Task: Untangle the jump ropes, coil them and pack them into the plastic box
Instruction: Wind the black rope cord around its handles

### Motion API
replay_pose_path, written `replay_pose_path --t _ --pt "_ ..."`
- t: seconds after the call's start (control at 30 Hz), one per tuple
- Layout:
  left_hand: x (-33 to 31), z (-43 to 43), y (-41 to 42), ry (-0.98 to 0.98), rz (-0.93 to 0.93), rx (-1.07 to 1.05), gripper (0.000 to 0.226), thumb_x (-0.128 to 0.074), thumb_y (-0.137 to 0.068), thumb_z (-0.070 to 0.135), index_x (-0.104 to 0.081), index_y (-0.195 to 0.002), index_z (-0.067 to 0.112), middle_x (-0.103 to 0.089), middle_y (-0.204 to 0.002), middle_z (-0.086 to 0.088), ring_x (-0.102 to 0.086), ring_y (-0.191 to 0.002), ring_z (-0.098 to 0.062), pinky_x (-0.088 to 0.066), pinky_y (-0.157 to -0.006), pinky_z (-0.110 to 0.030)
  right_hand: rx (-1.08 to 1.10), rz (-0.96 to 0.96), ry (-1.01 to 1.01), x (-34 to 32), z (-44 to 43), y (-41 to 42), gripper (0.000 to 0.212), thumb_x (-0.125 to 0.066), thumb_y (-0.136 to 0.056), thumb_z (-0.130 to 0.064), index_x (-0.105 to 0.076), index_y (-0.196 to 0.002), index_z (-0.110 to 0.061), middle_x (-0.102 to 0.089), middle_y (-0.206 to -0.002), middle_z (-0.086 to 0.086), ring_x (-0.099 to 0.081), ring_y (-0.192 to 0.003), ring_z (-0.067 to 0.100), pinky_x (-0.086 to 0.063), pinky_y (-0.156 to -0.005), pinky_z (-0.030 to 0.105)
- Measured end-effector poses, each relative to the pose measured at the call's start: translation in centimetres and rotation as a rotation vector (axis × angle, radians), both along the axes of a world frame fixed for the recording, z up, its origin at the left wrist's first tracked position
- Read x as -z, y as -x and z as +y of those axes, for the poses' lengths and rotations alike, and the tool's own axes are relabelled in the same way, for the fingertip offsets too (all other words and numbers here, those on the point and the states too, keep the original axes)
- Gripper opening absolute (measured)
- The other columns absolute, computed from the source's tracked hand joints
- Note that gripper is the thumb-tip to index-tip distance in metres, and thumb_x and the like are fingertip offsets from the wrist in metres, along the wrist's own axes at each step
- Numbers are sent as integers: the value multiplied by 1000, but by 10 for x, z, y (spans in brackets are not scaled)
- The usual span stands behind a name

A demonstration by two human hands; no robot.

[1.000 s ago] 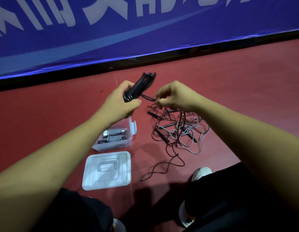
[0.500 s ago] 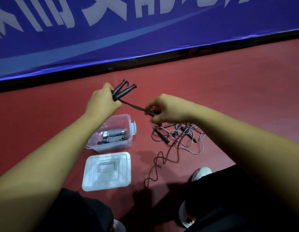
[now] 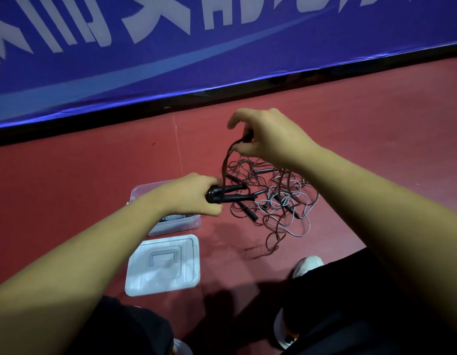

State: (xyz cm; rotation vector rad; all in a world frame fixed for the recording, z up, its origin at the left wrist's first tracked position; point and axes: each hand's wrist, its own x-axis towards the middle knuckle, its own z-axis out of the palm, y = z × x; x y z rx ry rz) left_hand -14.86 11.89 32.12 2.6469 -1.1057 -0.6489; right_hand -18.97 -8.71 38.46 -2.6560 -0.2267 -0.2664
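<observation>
- One white lid [image 3: 162, 265] lies flat nearest you.
- Just beyond it sits the plastic box [image 3: 176, 226], with a coiled rope inside.
- Your left hand [image 3: 189, 194] grips two black handles [image 3: 232, 196] beside the box.
- Farther out, your right hand [image 3: 268, 135] pinches their cord [image 3: 225, 160] above the tangled ropes [image 3: 281, 201] on the floor.

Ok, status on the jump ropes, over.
Left hand grips two black handles. Right hand pinches the cord. Tangled pile waiting; box open, lid off.
</observation>
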Motion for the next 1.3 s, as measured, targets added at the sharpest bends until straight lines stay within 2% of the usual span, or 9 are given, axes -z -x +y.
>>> replay_pose_path --t 0.23,0.33,0.43,0.53,0.73,0.93,1.07,1.17,1.3 --pt "-16 -3 15 323 139 -3 20 -72 -77 21 -57 -88 28 -57 -65 10 -50 -57 -4 -40 -57 -21 47 75 -58 13 -9 -8 36 -76 -78 -28 -65 -111 -24 -64 -83 -3 -61 -77 17 -53 -73 33" --pt "-22 -2 11 499 163 -155 45 -69 -73 36 -51 -113 29 -60 -76 6 -53 -59 -7 -44 -59 -25 86 76 -129 15 -14 -11 12 -76 -81 -24 -72 -91 -19 -67 -74 -3 -64 -68 12 -51 -65 27" --pt "-28 1 6 734 397 -214 64 -69 -77 23 -44 -134 37 -57 -72 -1 -50 -48 -10 -41 -45 -23 59 194 -231 17 -18 -8 6 -75 -85 -23 -73 -89 -19 -68 -67 -3 -56 -48 -1 -41 -47 17" --pt "-30 2 2 863 440 -275 54 -68 -77 14 -55 -126 31 -54 -66 -3 -46 -45 -15 -35 -41 -20 28 346 -342 21 -19 -7 12 -72 -88 -30 -76 -92 -20 -68 -63 -2 -48 -43 3 -39 -44 16" --pt "-35 7 -14 902 212 -477 34 -68 -86 1 -56 -103 28 -54 -67 7 -45 -43 -14 -36 -44 -23 -34 511 -342 29 -14 -3 8 -65 -95 -18 -68 -101 -21 -69 -67 -2 -63 -56 9 -54 -58 25" --pt "-41 23 -40 844 -50 -652 28 -65 -64 21 -50 -87 27 -55 -74 2 -47 -57 -20 -39 -55 -31 -11 469 -451 22 5 4 10 -58 -98 -26 -60 -95 -16 -55 -62 -4 -44 -47 8 -38 -48 24" --pt "-37 34 -47 562 -293 -646 28 -71 -73 13 -57 -96 17 -60 -85 0 -53 -75 -24 -35 -65 -30 -186 416 -369 5 21 14 15 -61 -96 -25 -68 -93 -11 -55 -62 -6 -42 -49 5 -36 -50 20" --pt "-31 30 -42 415 -328 -570 29 -71 -75 12 -58 -101 15 -61 -87 -3 -55 -78 -26 -36 -67 -29 -257 331 -280 -1 29 16 17 -64 -93 -20 -68 -85 -6 -49 -59 -5 -36 -50 3 -32 -50 19" --pt "-15 23 -33 190 -263 -408 25 -71 -76 19 -57 -96 21 -65 -85 -7 -60 -77 -30 -42 -64 -32 -236 32 -107 -2 28 13 11 -62 -86 -13 -71 -80 -10 -50 -58 6 -38 -53 14 -29 -49 21"
